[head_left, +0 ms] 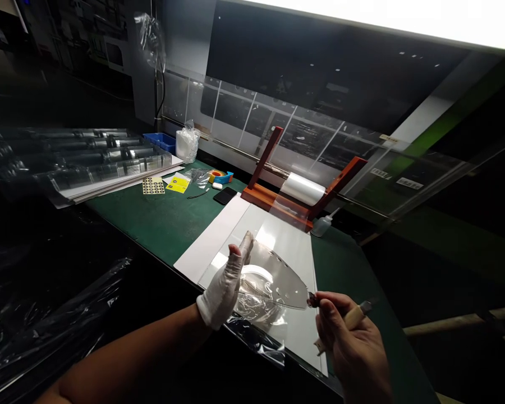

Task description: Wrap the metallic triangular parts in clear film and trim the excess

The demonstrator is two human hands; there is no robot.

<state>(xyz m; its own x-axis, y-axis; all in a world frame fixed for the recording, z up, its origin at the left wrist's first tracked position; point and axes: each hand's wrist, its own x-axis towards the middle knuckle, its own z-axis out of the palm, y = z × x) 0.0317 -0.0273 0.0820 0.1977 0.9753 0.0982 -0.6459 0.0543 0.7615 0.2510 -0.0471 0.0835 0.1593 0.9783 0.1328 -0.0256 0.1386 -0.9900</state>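
My left hand (pixel 227 283), in a white glove, holds up a clear curved plastic visor (pixel 273 280) by its left edge, fingers closed along it. My bare right hand (pixel 353 342) grips a small wooden-handled tool (pixel 356 314) whose tip touches the visor's right corner. Both are held above a white sheet (pixel 290 241) lying on the green table mat (pixel 164 219). Crumpled clear film (pixel 256 311) hangs below the visor.
A red wooden stand (pixel 269 196) carries a roll of clear film (pixel 305 189). Behind it lie a black phone (pixel 224 195), a tape dispenser (pixel 221 177), sticker sheets (pixel 154 186), a small squeeze bottle (pixel 322 224), a blue bin (pixel 160 140) and stacked trays (pixel 88 163).
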